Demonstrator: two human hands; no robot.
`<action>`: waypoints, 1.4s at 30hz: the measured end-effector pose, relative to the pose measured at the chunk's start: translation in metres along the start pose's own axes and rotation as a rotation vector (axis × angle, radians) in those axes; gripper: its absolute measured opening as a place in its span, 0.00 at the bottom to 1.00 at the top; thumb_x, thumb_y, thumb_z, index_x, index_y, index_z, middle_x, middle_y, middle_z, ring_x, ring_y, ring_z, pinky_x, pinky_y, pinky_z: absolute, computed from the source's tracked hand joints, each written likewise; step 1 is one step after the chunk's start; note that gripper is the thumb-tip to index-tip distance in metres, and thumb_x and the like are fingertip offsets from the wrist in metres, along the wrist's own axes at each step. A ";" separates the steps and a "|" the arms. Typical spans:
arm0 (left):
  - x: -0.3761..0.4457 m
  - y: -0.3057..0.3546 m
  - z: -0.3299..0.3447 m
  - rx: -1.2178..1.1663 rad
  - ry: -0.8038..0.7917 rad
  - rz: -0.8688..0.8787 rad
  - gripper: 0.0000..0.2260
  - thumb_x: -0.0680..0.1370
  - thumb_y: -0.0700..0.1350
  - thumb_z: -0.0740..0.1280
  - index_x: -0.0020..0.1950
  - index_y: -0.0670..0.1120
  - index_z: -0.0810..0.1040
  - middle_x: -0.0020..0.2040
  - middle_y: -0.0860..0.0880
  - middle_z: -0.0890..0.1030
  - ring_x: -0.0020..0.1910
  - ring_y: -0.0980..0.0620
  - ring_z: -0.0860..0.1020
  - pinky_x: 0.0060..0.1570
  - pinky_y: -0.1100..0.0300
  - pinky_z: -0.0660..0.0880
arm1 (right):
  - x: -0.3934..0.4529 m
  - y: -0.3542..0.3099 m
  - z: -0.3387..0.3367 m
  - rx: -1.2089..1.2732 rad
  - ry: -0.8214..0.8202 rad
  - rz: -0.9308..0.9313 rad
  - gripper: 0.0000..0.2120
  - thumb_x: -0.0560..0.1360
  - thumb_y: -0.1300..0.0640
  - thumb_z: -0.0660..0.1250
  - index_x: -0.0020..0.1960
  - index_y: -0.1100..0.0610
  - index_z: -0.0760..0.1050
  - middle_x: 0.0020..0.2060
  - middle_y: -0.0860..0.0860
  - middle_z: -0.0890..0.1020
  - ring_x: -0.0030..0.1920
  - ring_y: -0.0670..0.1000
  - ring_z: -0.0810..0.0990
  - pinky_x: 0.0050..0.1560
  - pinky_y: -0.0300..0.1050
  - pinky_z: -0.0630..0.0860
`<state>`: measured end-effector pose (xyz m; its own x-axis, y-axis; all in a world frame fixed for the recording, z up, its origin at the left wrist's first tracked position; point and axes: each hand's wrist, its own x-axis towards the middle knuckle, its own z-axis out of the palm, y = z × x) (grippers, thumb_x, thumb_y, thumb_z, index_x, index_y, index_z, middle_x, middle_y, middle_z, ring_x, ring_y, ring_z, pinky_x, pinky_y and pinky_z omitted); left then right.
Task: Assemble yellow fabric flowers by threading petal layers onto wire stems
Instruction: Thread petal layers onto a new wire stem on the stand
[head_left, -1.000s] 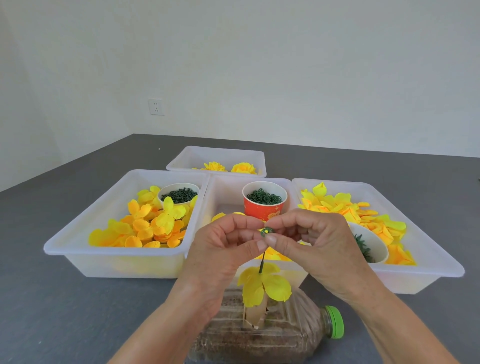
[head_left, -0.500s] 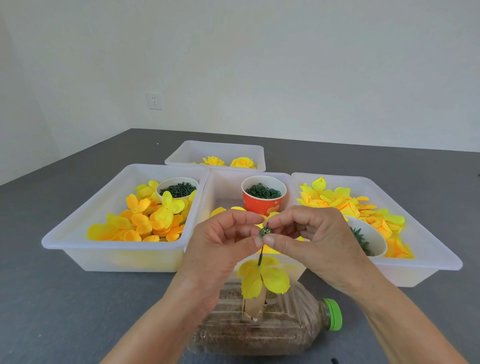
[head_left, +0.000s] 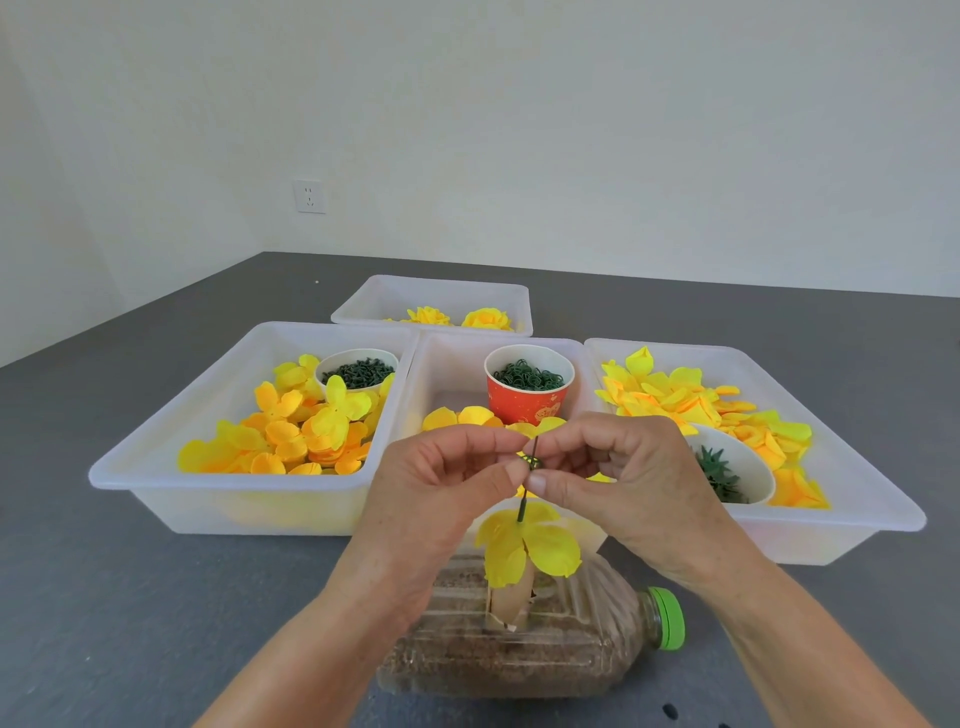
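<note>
left hand (head_left: 441, 483) + right hand (head_left: 613, 467) both pinch green ring (head_left: 531, 461) on wire stem (head_left: 525, 499) | petals (head_left: 524, 545) low on stem, above bottle (head_left: 519, 644) | trays (head_left: 234, 499) close behind; grey table (head_left: 130, 613) open left

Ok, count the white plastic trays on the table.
4: left tray with petals, middle tray behind the hands, right tray with petals, far tray holding finished flowers. None looks hidden.

Grey table (head_left: 130, 597): trays (head_left: 228, 499), bottle (head_left: 519, 660).
</note>
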<state>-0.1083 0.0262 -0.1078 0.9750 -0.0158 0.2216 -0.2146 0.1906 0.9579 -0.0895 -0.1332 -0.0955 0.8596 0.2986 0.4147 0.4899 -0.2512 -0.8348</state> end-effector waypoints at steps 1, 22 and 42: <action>0.000 0.000 0.000 0.000 0.002 -0.002 0.08 0.67 0.34 0.71 0.41 0.45 0.84 0.39 0.45 0.85 0.37 0.56 0.81 0.37 0.68 0.75 | 0.000 0.001 0.000 0.004 0.005 0.000 0.09 0.65 0.67 0.76 0.41 0.56 0.83 0.31 0.47 0.82 0.33 0.42 0.78 0.39 0.34 0.75; 0.005 0.004 0.002 -0.038 0.003 -0.080 0.10 0.59 0.47 0.73 0.38 0.47 0.85 0.37 0.47 0.84 0.37 0.54 0.80 0.43 0.61 0.78 | 0.000 0.004 0.003 0.188 0.117 -0.062 0.08 0.59 0.54 0.74 0.38 0.50 0.83 0.34 0.48 0.85 0.36 0.43 0.81 0.40 0.35 0.77; 0.005 0.000 0.001 -0.024 -0.008 0.006 0.09 0.61 0.45 0.72 0.39 0.47 0.85 0.40 0.46 0.84 0.39 0.53 0.80 0.42 0.63 0.78 | 0.000 0.006 0.004 0.119 0.158 -0.085 0.07 0.60 0.50 0.74 0.38 0.46 0.84 0.36 0.46 0.85 0.36 0.45 0.81 0.41 0.39 0.79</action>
<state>-0.1038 0.0255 -0.1061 0.9731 -0.0223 0.2293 -0.2193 0.2146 0.9517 -0.0876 -0.1309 -0.1017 0.8328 0.1634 0.5289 0.5488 -0.1185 -0.8275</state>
